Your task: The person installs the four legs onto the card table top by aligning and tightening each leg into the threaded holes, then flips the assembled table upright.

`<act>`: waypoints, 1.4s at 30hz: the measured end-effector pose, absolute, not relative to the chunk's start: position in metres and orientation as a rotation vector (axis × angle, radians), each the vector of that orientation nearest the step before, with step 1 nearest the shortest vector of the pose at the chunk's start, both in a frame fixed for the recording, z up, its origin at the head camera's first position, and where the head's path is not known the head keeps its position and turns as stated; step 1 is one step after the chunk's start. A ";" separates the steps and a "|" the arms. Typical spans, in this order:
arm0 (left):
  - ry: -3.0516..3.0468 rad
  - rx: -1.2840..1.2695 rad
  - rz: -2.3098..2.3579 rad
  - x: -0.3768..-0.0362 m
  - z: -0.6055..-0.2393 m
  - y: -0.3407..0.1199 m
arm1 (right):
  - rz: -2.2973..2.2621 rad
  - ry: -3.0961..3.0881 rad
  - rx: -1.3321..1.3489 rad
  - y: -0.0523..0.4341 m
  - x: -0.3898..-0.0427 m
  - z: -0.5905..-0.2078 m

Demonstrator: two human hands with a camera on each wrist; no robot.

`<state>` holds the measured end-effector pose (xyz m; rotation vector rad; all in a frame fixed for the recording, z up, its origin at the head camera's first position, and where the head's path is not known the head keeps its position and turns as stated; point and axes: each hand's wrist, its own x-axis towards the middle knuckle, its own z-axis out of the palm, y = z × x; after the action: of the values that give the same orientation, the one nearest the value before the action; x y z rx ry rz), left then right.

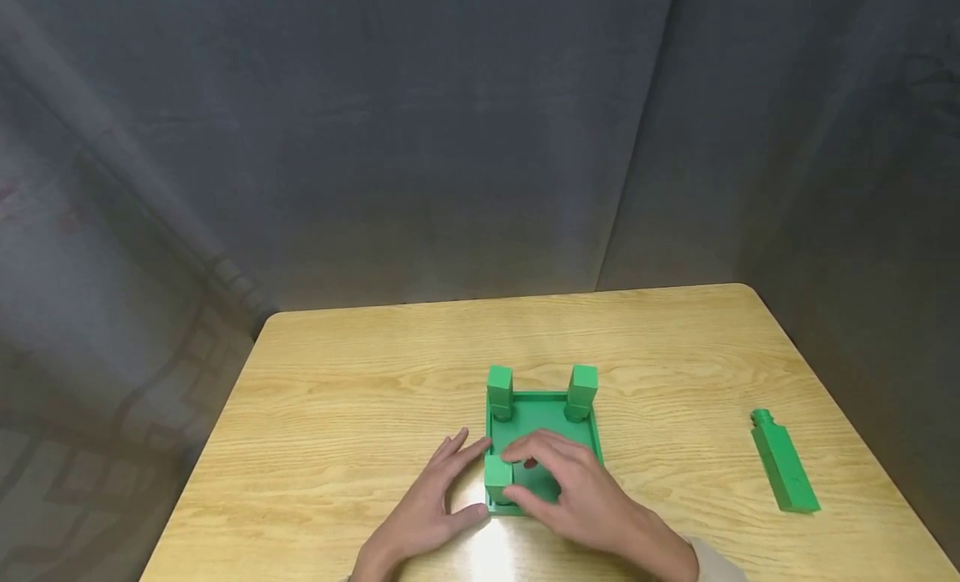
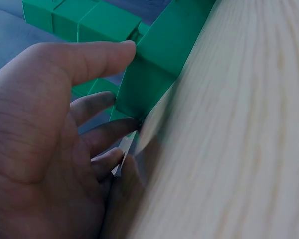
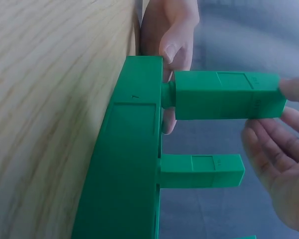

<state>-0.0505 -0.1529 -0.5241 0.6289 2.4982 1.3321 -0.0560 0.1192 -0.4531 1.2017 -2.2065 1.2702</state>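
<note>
A green square base plate (image 1: 564,422) lies on the wooden table with upright green posts at its far left (image 1: 499,390) and far right (image 1: 582,388) corners. A third post (image 1: 497,480) stands at the near left corner. My right hand (image 1: 577,490) curls over this post, index finger on its top and thumb low at its side. In the right wrist view a fingertip (image 3: 294,89) touches the post's (image 3: 224,94) free end. My left hand (image 1: 431,503) lies flat on the table, its thumb (image 2: 97,57) pressing the plate's edge (image 2: 159,64).
A fourth green post (image 1: 783,465) lies on its side near the table's right edge. The table's far edge (image 1: 510,303) meets a grey curtain backdrop. Bare wood stretches left of and behind the plate.
</note>
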 end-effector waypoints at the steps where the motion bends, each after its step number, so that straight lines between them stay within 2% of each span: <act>1: 2.497 0.633 1.332 -0.050 -0.524 -0.153 | 1.270 -2.212 1.199 0.119 -0.056 -0.453; 17: 2.487 0.628 1.333 -0.050 -0.524 -0.153 | 1.151 -2.275 1.201 0.122 -0.054 -0.453; 30: 2.486 0.608 1.330 -0.050 -0.525 -0.153 | 1.338 -2.261 1.089 0.117 -0.054 -0.457; 42: 2.490 0.622 1.334 -0.050 -0.526 -0.153 | 1.222 -2.328 1.206 0.123 -0.055 -0.454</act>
<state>-0.0503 -0.1535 -0.5258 0.6217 2.4902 1.3339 -0.0546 0.1234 -0.4540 1.2061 -2.3281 1.2223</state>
